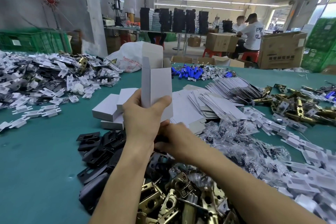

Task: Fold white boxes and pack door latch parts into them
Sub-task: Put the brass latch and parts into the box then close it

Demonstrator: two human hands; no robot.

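My left hand grips a white box held upright above the table, its top flaps standing open. My right hand sits just below the box's lower end, fingers curled under it; what they touch is hidden behind my left hand. Black latch plates lie in a heap below my left forearm. Brass latch bodies are piled at the front between my arms. Flat white box blanks fan out to the right of the box.
Three folded white boxes are stacked behind my left hand. White plastic parts cover the left of the green table. Bagged small parts, more brass latches and blue pieces lie right. People sit at the back.
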